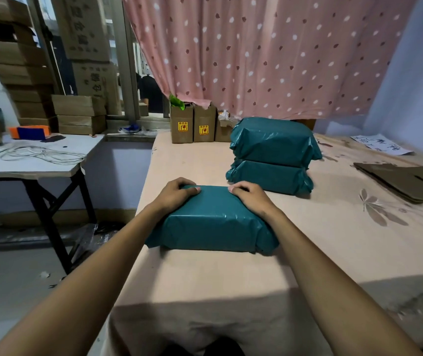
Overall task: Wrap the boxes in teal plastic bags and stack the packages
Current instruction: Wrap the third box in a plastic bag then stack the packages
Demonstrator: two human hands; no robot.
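Observation:
A box wrapped in a teal plastic bag (211, 222) lies flat on the pink cloth-covered table (307, 253), close in front of me. My left hand (175, 194) grips its far left corner, fingers curled over the far edge. My right hand (251, 196) grips its far right corner the same way. Behind it and to the right, two more teal packages are stacked: the lower one (269, 177) on the table, the upper one (274, 141) on top of it.
Two upright brown cartons (193, 124) stand at the table's far edge under a pink dotted curtain. Flattened cardboard (408, 181) and a written paper (382, 145) lie at the right. A white folding table (33, 160) with cable and stacked cardboard boxes is at the left.

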